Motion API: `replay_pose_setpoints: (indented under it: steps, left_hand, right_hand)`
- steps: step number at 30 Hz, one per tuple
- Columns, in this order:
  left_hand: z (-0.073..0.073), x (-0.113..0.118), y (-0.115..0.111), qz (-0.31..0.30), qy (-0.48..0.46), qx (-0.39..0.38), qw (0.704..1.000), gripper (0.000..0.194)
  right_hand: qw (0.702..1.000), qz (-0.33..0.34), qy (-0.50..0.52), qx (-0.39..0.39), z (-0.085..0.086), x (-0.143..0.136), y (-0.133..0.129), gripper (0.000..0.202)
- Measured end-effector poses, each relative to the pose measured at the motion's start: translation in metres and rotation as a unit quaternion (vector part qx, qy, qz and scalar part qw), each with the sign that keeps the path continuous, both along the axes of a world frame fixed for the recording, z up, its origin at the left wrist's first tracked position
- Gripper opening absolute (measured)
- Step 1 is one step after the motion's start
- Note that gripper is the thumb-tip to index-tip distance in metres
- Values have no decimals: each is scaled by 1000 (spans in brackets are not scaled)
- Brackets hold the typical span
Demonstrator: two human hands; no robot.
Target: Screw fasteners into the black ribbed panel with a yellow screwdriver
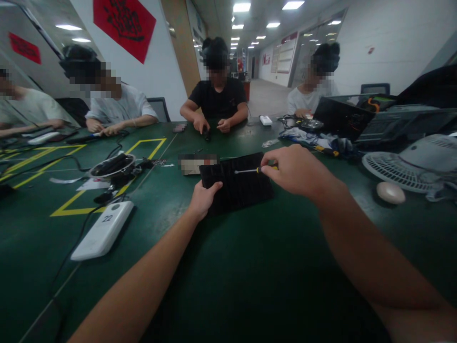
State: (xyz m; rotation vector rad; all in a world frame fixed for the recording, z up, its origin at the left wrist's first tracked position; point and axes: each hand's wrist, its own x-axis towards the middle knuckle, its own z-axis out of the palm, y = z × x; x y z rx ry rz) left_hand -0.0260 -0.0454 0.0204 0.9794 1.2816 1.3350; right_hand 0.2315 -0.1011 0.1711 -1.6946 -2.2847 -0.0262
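A flat black case [246, 190] lies tilted above the green table in the middle of the head view. My left hand [206, 199] grips its left edge, with the thumb on top. Held by the handle in my right hand [291, 170] is a screwdriver [248, 170] with a yellow and black handle. Its metal shaft points left across the upper part of the case. Whether the shaft touches the case I cannot tell.
On the green table [171, 267] a white power bank [103, 231] marked 22 lies at left. Behind it are cables and a round container [112, 166]. A fan [403, 164] and a pale oval object [391, 192] are at right. Several people sit across the table.
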Motion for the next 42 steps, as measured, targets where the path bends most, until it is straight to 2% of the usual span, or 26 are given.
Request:
replay_pose_setpoints:
  steps: [6,10,13,17,24,29,35,42]
  left_hand:
    - [-3,-2,1,-2,6,12,1000,32]
    - [-4,-2,2,2,11,3,1000,33]
    - [-4,-2,2,3,3,2,1000,34]
    - [-5,-1,4,-3,-3,10,1000,32]
    - [-4,1,3,1,1,9,1000,33]
    - [-2,1,1,3,6,5,1000,33]
    - [1,2,1,9,0,-3,1000,35]
    - [-1,2,1,11,-1,-2,1000,36]
  right_hand:
    - [999,7,-15,29,-4,-2,1,28]
    - [999,-30,-24,39,-4,-6,-2,24]
    - [998,-48,-36,32,-3,-10,-5,27]
    - [999,-30,-26,15,-2,-10,-4,27]
    - [997,39,30,54,9,12,0,17]
    - [999,26,4,41,15,27,2,18]
    - [998,-7,23,66,10,23,3,24]
    - [997,-5,41,58,5,13,4,17]
